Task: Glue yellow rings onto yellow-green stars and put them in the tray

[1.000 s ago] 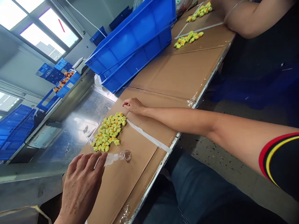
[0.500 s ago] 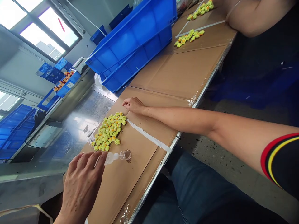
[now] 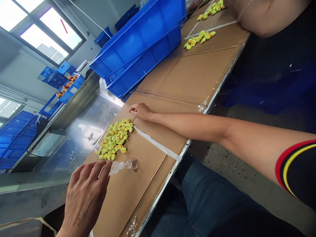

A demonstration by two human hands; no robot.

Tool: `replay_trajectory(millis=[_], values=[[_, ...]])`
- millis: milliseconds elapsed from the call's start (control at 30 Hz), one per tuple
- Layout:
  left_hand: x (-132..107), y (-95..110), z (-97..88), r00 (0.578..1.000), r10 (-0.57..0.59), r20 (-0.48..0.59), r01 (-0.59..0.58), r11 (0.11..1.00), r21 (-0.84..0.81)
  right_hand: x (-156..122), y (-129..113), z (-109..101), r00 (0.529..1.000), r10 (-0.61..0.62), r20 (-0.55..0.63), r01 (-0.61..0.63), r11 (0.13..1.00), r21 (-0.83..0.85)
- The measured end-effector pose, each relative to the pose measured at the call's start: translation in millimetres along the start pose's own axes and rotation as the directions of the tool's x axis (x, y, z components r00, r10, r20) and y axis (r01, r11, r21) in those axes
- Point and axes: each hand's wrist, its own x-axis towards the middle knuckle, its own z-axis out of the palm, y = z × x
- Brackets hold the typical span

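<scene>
Our left hand (image 3: 85, 194) pinches a clear dropper (image 3: 118, 166); the toy pile (image 3: 115, 139) lies at one o'clock. Our right hand (image 3: 141, 111) rests curled, empty, beside it.

I see a yellow-green and orange heap of small moulded toys (image 3: 115, 139) on brown cardboard sheeting (image 3: 192, 77), beside stacked blue plastic crates (image 3: 140, 49).

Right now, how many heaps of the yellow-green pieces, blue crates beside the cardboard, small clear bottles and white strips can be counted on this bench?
Heaps of yellow-green pieces: 3, near, middle, far
Stacked blue crates: 2, upper, lower
Clear bottle: 1, at the left hand
White strips: 2, near, far
Total: 8
</scene>
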Motion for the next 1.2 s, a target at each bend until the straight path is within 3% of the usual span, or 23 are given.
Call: replay_trajectory(millis=[100,233,367,433,567,767,833,967,1067,1200], values=[[1,2,-2.2,0.999,0.034,0.026,-0.036,0.995,0.093,1,0,0,1.0,0.002,0.005,-0.002,1.0,0.002],[0,3,-0.6,0.999,0.017,0.043,-0.021,0.996,0.083,1,0,-1,1.0,0.003,0.012,-0.003,1.0,0.002],[-8,-2,17.3,0.999,-0.042,-0.001,0.042,0.999,-0.019,0,-1,-1,1.0,0.004,0.014,-0.004,1.0,0.003],[-12,-4,28.2,0.989,-0.145,0.018,0.146,0.975,-0.169,0,-1,-1,1.0,0.003,0.015,-0.003,1.0,0.007],[-14,-4,40.7,0.907,-0.387,0.164,0.418,0.793,-0.444,1,-1,0,1.0,0.002,0.016,-0.003,1.0,0.017],[-11,-12,34.4,0.791,-0.531,0.306,0.581,0.493,-0.647,0,-1,0,1.0,0.012,0.006,-0.012,0.999,0.042],[-5,-24,30.3,0.778,-0.533,0.333,0.566,0.367,-0.738,0,-2,0,1.0,0.017,-0.001,-0.017,0.999,0.052],[29,-62,33.3,0.796,-0.525,0.301,0.423,0.127,-0.897,0,-4,-1,0.999,0.028,-0.021,-0.027,0.998,0.062],[69,-97,53.4,0.762,-0.595,0.254,0.336,0.028,-0.941,0,-4,-2,0.999,0.02,-0.034,-0.018,0.998,0.06],[124,-136,96.9,0.69,-0.673,0.267,0.327,-0.04,-0.944,-1,-4,0,0.998,-0.007,-0.055,0.01,0.998,0.054]])
